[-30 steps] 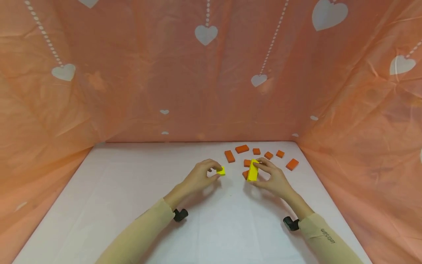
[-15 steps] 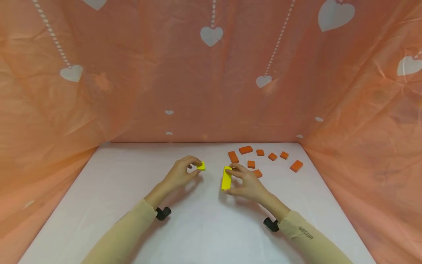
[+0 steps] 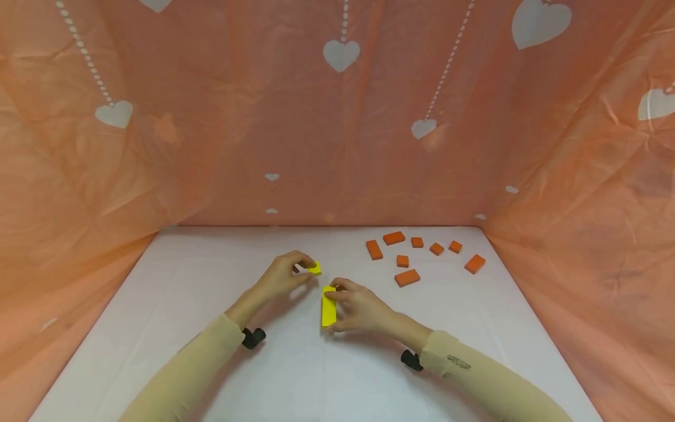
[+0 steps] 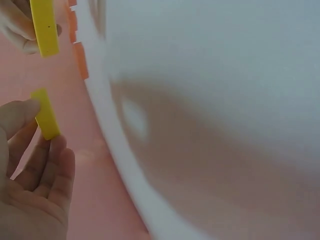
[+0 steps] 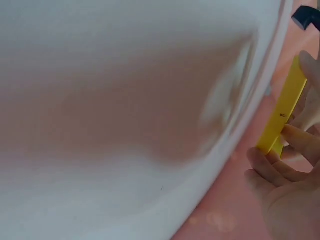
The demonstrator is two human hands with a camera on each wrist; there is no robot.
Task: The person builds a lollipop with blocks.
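Observation:
In the head view my left hand pinches a small yellow block between thumb and fingers, left of the table's middle. My right hand grips a longer yellow block by its two ends, nearer the camera and slightly to the right. A gap separates the two yellow blocks in the head view. From the left wrist, the small block shows between thumb and fingertips, with the long block above it. In the right wrist view the long block partly covers the other hand.
Several orange blocks lie scattered at the back right of the white table, the nearest being an oblong orange block. Pink curtain with white hearts encloses the back and both sides. Each wrist carries a small black camera.
Both hands have moved left with their yellow blocks, the right hand farther and also toward the camera. The orange blocks it had covered now show. The head view has shifted slightly.

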